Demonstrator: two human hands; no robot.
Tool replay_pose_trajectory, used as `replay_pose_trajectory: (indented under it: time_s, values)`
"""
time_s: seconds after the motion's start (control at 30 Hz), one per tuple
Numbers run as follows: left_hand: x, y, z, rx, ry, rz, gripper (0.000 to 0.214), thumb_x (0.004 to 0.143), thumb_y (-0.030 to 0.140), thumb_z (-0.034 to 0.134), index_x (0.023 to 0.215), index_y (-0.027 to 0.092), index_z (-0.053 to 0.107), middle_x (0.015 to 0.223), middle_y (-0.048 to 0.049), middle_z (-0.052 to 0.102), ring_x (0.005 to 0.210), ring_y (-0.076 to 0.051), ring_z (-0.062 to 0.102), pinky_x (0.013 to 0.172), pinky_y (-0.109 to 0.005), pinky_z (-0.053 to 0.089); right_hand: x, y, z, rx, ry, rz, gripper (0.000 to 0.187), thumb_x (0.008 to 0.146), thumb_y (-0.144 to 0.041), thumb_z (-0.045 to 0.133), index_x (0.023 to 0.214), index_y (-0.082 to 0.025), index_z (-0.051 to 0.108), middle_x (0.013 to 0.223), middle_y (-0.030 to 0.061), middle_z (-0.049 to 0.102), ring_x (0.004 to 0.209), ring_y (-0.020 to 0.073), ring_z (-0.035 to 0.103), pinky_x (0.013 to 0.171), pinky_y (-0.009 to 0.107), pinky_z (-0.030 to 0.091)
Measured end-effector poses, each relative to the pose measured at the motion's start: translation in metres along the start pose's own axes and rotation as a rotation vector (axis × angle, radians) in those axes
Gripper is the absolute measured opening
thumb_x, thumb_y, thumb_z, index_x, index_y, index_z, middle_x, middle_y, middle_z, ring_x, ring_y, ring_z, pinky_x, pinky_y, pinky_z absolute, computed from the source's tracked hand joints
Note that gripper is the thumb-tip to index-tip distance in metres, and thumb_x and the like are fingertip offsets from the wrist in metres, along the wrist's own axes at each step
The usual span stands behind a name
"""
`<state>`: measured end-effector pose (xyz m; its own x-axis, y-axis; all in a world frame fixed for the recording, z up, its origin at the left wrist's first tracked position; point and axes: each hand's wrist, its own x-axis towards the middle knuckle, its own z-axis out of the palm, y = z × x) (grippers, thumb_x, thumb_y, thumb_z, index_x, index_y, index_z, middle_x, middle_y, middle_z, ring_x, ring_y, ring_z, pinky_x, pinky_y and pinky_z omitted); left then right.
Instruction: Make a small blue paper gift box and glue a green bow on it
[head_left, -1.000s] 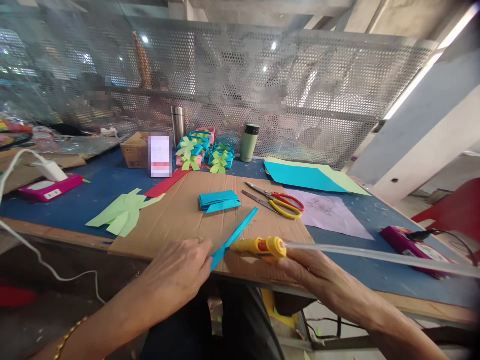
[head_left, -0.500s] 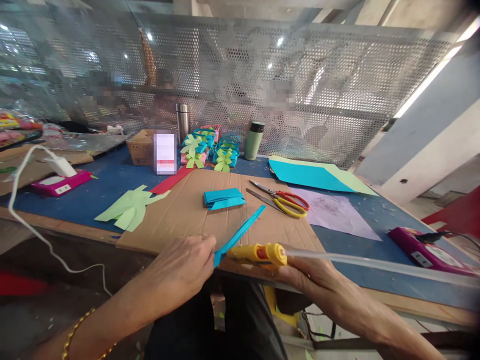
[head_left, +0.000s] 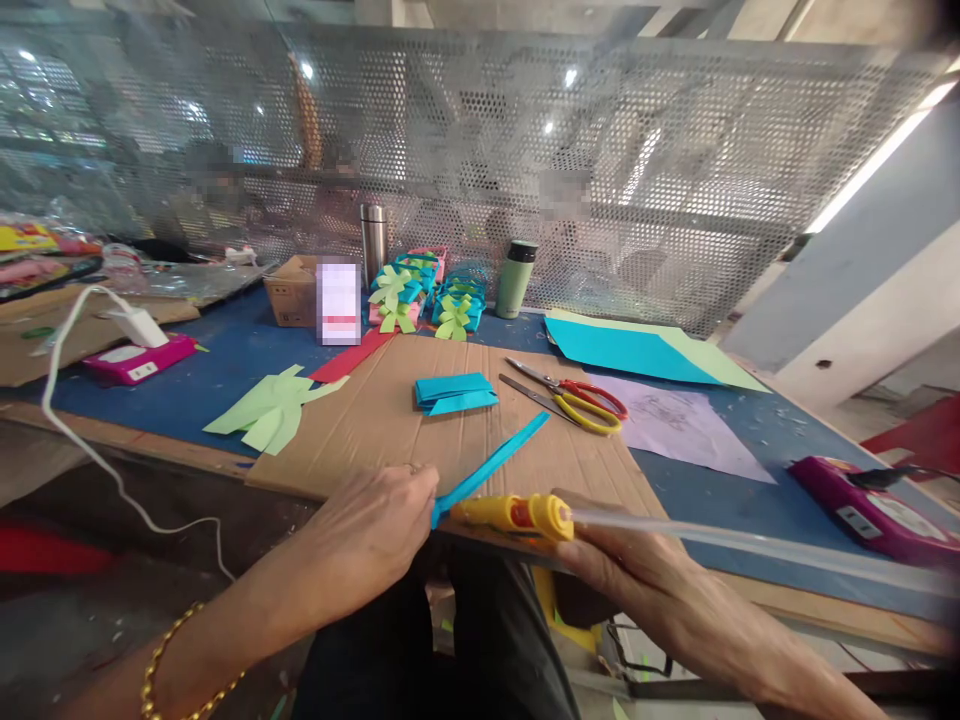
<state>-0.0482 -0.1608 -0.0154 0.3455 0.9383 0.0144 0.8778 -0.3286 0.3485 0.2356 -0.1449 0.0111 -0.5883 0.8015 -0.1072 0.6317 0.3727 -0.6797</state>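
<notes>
Currently:
Left grip: my left hand (head_left: 371, 535) pinched the blue paper strip (head_left: 491, 465).
Right grip: my right hand (head_left: 626, 570) clamped the glue gun (head_left: 517, 513).
Risk: hot nozzle beside my fingers; a slip could burn them.

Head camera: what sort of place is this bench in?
Likely a shared paper-craft workshop. A cardboard-covered bench holds scissors, cut coloured paper and finished paper decorations; the right hand holds a glue gun; people sit beyond the perforated screen.

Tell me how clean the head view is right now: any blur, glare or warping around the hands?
Head view: left hand, blue paper strip and yellow glue gun read sharp; the clear glue stick smears toward the right edge; wide-angle bending at the borders; bright light strip blown out upper right.
</notes>
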Motion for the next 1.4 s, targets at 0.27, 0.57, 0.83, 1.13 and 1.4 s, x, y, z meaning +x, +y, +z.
replay_pose_trajectory:
  time_s: [0.27,0.57,0.83,1.13,1.4]
  values:
    - [0.000,0.005,-0.005,0.022,-0.018,-0.015,0.024,0.101,0.017,0.036,0.081,0.021,0.047,0.076,-0.0028,0.061,0.068,-0.018,0.056,0.060,-0.034,0.026,-0.003,0.005,-0.001,-0.046,0.045,0.070,0.047,0.100,-0.062,0.046,0.095,-0.023,0.072,0.081,0.0027,0.071,0.074,0.0215,0.067,0.067,0.032,0.057]
    - [0.014,0.012,-0.007,0.027,0.002,-0.071,0.026,0.100,0.019,0.039,0.077,0.020,0.050,0.069,-0.0033,0.061,0.064,-0.018,0.055,0.057,-0.034,0.024,-0.005,0.006,-0.004,-0.080,0.066,0.078,0.045,0.100,-0.062,0.045,0.095,-0.026,0.072,0.075,0.0011,0.069,0.069,0.0212,0.065,0.075,0.034,0.057]
    - [0.015,0.014,-0.004,0.015,-0.011,-0.052,0.024,0.099,0.021,0.038,0.077,0.021,0.048,0.068,-0.0027,0.059,0.061,-0.017,0.051,0.057,-0.034,0.022,-0.009,0.006,0.001,-0.022,-0.001,0.094,0.051,0.100,-0.065,0.041,0.093,-0.025,0.071,0.078,0.0031,0.073,0.069,0.0220,0.069,0.069,0.033,0.057]
    - [0.013,0.010,-0.006,-0.040,0.000,-0.029,0.027,0.101,0.022,0.035,0.076,0.021,0.045,0.069,-0.0015,0.056,0.064,-0.017,0.049,0.058,-0.033,0.023,-0.008,0.005,0.007,0.026,0.015,0.092,0.048,0.100,-0.064,0.044,0.096,-0.025,0.072,0.079,0.0030,0.072,0.070,0.0213,0.067,0.068,0.032,0.058]
    - [0.011,0.009,-0.008,-0.068,-0.003,-0.016,0.029,0.102,0.021,0.035,0.074,0.021,0.040,0.066,0.0004,0.053,0.059,-0.015,0.044,0.057,-0.034,0.020,-0.011,0.010,0.003,-0.008,0.051,0.105,0.048,0.101,-0.064,0.042,0.101,-0.024,0.070,0.089,0.0044,0.074,0.079,0.0228,0.069,0.078,0.034,0.057]
